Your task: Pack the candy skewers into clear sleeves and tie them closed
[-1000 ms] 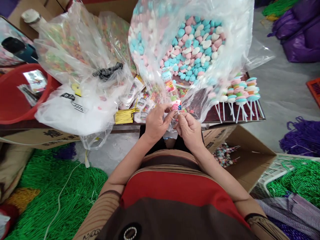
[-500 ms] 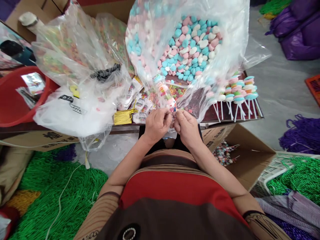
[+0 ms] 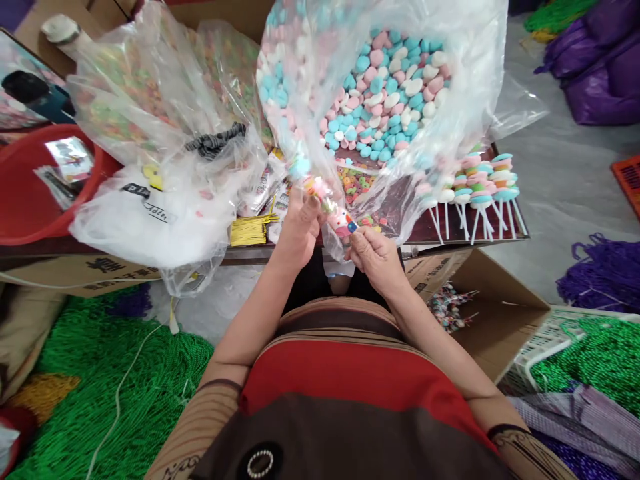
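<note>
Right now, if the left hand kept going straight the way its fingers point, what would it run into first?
The left hand points up and away, toward the big clear bag of pink, blue and white candies. It would probably meet that bag's near wall first, though depth is hard to judge. It already holds the small candy packet.

A dark wooden counter [image 3: 450,233] crosses the scene. At its left end sits a red basin [image 3: 30,200], and just right of that a white plastic bag [image 3: 150,220]. A bundle of gold twist ties [image 3: 249,231] lies near the front edge. Farther back stands a big clear bag of pastel candies [image 3: 380,87]. At the right end lies a row of candy skewers [image 3: 483,183], sticks pointing near.
</note>
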Motion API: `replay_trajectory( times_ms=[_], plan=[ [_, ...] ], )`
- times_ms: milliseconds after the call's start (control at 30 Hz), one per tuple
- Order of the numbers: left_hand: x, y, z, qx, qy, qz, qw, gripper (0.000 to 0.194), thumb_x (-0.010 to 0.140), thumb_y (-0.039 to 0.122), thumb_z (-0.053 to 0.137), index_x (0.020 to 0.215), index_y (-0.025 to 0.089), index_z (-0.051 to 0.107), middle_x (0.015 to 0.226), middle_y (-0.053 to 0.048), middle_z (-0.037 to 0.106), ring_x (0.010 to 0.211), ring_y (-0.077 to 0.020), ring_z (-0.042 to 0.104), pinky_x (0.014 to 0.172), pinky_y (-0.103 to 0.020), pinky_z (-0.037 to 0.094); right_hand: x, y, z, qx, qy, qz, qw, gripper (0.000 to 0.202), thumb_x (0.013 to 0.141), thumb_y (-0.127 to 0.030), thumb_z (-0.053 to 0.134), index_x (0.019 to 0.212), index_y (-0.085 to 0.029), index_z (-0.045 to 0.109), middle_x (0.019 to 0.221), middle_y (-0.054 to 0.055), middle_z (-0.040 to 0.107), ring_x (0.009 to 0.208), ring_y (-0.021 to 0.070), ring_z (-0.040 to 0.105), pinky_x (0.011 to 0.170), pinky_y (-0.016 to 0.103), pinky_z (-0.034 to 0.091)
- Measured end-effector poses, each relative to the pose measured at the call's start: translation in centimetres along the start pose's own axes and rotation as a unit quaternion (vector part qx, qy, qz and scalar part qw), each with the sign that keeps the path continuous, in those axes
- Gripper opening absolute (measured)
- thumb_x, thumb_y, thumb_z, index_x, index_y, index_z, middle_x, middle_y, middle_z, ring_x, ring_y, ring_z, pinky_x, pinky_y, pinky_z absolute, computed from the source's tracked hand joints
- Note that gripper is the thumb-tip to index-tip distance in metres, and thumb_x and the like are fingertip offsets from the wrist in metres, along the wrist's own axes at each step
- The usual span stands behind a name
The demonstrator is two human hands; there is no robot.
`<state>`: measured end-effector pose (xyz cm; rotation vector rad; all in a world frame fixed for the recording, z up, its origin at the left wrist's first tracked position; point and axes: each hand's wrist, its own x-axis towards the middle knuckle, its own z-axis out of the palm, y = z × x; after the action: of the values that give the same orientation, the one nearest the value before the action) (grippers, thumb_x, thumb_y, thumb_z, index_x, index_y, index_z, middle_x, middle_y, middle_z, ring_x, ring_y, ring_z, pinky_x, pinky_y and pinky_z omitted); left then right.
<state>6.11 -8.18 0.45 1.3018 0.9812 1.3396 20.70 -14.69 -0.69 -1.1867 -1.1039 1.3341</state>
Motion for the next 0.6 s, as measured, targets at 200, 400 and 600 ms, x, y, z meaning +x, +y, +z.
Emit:
replay_trajectory(
  times_ms=[200,400,600],
  plan=[
    [0.7,1.4,0.4,-0.049,0.010,-0.019,0.999,0.043,0.090,0.069,0.060,0.110,0.032,0.070,0.091,-0.001,0.076,0.097,-0.0201,0.075,0.081,-0.037,0.060,-0.1,0.0,0.0,-0.029,0.072,-0.075,0.994,0.035,0.088,-0.058,0.071,0.101,-0.026,0.074,0.097,0.002,0.073,0.088,0.0160,0.066,0.084,0.032,0.053],
    [-0.1,1.2,1.4,-0.070,0.018,0.002,0.997,0.044,0.090,0.072,0.057,0.107,0.033,0.067,0.080,0.000,0.071,0.093,-0.0200,0.074,0.071,-0.035,0.059,0.1,0.3,0.5,-0.012,0.050,-0.091,0.995,0.024,0.090,-0.050,0.071,0.098,-0.029,0.077,0.135,0.005,0.069,0.132,0.0224,0.059,0.118,0.044,0.042],
    [-0.5,0.8,1.2,-0.049,0.011,-0.001,0.999,0.050,0.089,0.077,0.054,0.115,0.035,0.061,0.085,0.000,0.071,0.098,-0.0201,0.074,0.075,-0.037,0.058,0.5,0.4,1.0,0.044,0.052,-0.063,0.996,0.025,0.086,-0.052,0.076,0.095,-0.028,0.079,0.136,0.005,0.070,0.138,0.0237,0.057,0.121,0.048,0.038]
  ],
)
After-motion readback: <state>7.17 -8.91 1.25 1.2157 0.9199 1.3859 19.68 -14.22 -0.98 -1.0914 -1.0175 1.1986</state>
